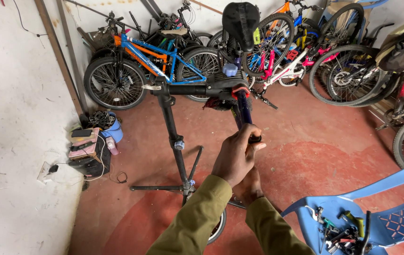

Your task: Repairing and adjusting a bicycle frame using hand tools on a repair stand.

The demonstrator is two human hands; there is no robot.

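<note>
A dark blue bicycle frame (pixel 242 107) hangs in the clamp of a black repair stand (pixel 172 126), with its black saddle (pixel 239 20) at the top. My left hand (pixel 236 155) is wrapped around the lower end of the frame tube, the thumb by a black end piece. My right hand (pixel 249 187) sits just below and behind it, fingers curled and mostly hidden, so what it holds is unclear. Part of a wheel (pixel 218 227) shows under my olive sleeves.
A blue plastic chair (pixel 402 188) at the lower right carries several hand tools. Several bicycles lean along the back wall, among them a blue and orange one (pixel 151 55). A blue bucket, boxes and cables (pixel 88 147) lie by the white left wall.
</note>
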